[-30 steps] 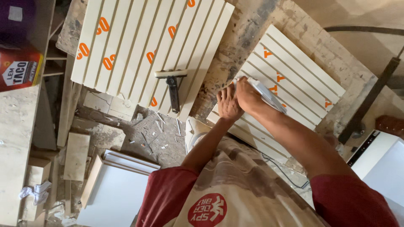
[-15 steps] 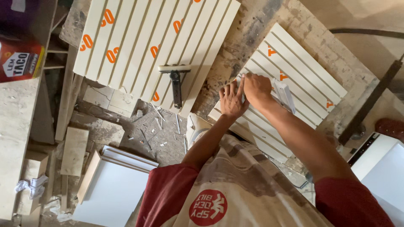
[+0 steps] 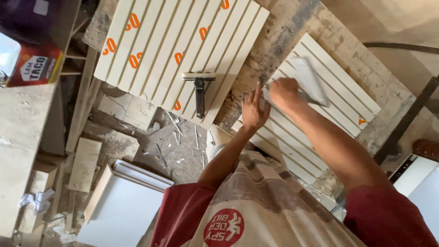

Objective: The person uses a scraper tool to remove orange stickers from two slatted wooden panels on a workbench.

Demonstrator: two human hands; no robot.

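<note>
My right hand (image 3: pixel 283 93) is closed on a whitish strip of protective film (image 3: pixel 312 78) that lifts off a cream grooved panel (image 3: pixel 336 107) lying on the rough workbench. My left hand (image 3: pixel 254 110) rests flat on that panel's near edge with its fingers spread and nothing in it. A larger cream grooved panel (image 3: pixel 151 41) with orange markings lies to the left. On it sits a black hand tool with a cream crossbar (image 3: pixel 199 91).
A red box (image 3: pixel 34 68) stands on a wooden shelf at far left. White boards (image 3: pixel 121 206) and wood offcuts (image 3: pixel 84 164) lie on the littered floor below. A black metal bar (image 3: pixel 407 119) and a white case (image 3: pixel 420 183) are at right.
My right hand has pulled the film strip farther up and to the right off the small panel. My left hand has slid slightly along the panel's edge. The view has shifted a little.
</note>
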